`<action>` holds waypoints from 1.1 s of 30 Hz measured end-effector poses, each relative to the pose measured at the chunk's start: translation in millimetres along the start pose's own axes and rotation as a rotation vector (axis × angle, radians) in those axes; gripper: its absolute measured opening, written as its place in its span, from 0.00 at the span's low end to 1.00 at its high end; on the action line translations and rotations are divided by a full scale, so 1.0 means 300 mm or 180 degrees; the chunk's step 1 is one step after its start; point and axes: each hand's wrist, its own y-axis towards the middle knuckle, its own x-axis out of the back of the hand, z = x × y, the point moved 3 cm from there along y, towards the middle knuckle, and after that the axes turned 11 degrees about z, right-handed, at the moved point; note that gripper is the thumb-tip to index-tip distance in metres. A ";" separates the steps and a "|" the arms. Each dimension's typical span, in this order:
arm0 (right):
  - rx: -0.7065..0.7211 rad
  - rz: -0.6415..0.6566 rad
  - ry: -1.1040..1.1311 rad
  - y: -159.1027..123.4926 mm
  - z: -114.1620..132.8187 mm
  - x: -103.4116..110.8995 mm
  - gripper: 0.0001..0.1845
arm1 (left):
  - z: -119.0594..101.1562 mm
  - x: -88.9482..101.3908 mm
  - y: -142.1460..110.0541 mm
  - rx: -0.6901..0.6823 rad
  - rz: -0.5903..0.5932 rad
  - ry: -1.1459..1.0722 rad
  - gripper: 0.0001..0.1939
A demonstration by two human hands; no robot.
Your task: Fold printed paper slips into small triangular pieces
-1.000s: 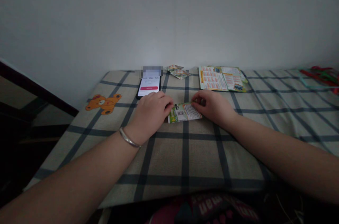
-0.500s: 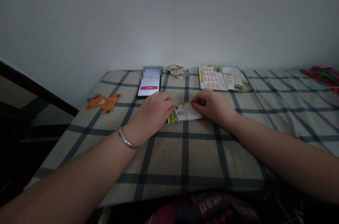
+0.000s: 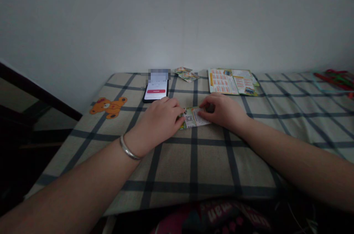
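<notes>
A small printed card [image 3: 190,118] with green edges, text and a square code lies on the checked cloth in front of me. My left hand [image 3: 164,117] grips its left end, thumb at the lower corner and fingers curled over the upper side. At the other end, my right hand [image 3: 222,110] pinches the card's right part between thumb and fingers. A silver bangle circles my left wrist. My fingers cover both ends of the card.
A phone [image 3: 155,93] with a lit screen lies behind my left hand. Small printed pieces [image 3: 188,75] and larger printed sheets [image 3: 231,82] lie near the wall. An orange bear cutout [image 3: 108,107] is at the left; red and green items [image 3: 336,79] are far right.
My left thumb has come down to the card's lower left corner, covering more of that end. My right thumb has shifted slightly inward and down over the card.
</notes>
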 end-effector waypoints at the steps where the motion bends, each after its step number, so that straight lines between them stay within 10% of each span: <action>1: 0.0006 -0.0004 0.0004 0.000 -0.001 0.000 0.11 | 0.000 0.000 -0.001 0.0008 0.0006 0.0003 0.12; 33: 0.0525 -0.0075 0.0108 -0.002 0.006 0.000 0.07 | 0.004 -0.018 -0.032 -0.0745 0.0143 -0.0757 0.16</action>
